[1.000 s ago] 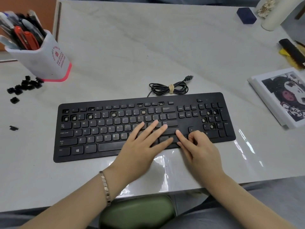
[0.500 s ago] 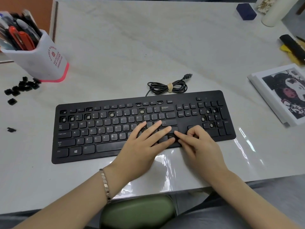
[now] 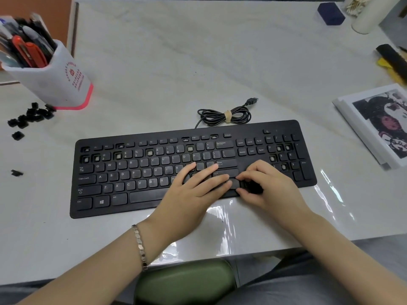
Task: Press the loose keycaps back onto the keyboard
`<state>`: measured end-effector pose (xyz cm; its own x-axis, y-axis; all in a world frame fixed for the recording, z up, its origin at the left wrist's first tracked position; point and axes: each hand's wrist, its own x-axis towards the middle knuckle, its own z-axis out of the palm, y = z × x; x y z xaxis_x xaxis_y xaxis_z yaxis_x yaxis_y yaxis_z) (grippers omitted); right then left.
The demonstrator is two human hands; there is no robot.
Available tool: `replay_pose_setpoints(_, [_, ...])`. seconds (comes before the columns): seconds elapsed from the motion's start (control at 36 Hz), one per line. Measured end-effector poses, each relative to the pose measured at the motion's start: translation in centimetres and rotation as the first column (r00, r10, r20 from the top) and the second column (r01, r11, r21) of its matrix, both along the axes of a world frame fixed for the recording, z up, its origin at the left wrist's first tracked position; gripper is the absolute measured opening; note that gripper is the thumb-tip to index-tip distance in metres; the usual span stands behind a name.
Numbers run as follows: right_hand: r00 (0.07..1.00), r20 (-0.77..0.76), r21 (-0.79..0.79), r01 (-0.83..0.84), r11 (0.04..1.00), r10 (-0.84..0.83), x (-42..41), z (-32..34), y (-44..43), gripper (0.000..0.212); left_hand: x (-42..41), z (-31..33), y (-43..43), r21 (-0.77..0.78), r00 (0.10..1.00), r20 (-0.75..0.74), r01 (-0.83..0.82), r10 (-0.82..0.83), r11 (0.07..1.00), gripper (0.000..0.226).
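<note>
Under my fingers (image 3: 207, 172), the keyboard (image 3: 132, 172): left hand (image 3: 193, 192) flat on keys, right hand (image 3: 271, 186) curled, hold unclear to me.

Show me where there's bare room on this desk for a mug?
The widest bare patch of table lies behind the keyboard, between the pen holder and the blue box. A smaller one runs along the near edge, in front of the keyboard's left half. Crowded: loose keycaps beside the pen holder, the coiled cable, the printed picture at right.
</note>
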<state>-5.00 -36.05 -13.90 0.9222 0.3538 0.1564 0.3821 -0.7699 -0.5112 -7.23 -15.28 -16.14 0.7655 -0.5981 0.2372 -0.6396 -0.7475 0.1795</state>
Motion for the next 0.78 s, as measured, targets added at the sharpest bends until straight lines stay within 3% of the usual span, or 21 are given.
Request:
replay_pose_setpoints(0.53, [0.99, 0.072, -0.069, -0.112, 0.991, 0.117, 0.56, 0.41, -0.49, 0.03, 0.05, -0.39, -0.07, -0.006, 0.999, 0.043, 0.009, -0.009, 1.0, 0.074])
replay_pose_setpoints(0.69, [1.0, -0.011, 0.018, -0.007, 1.0, 0.008, -0.06, -0.1, -0.66, 0.023, 0.12, -0.26, -0.39, -0.017, 0.998, 0.055, 0.012, -0.011, 1.0, 0.044])
replay_pose_setpoints(0.78, [0.995, -0.103, 0.092, 0.023, 0.995, -0.014, -0.04, 0.22, -0.45, 0.028, 0.19, -0.32, -0.65, -0.013, 1.0, 0.021, 0.006, -0.006, 1.0, 0.042])
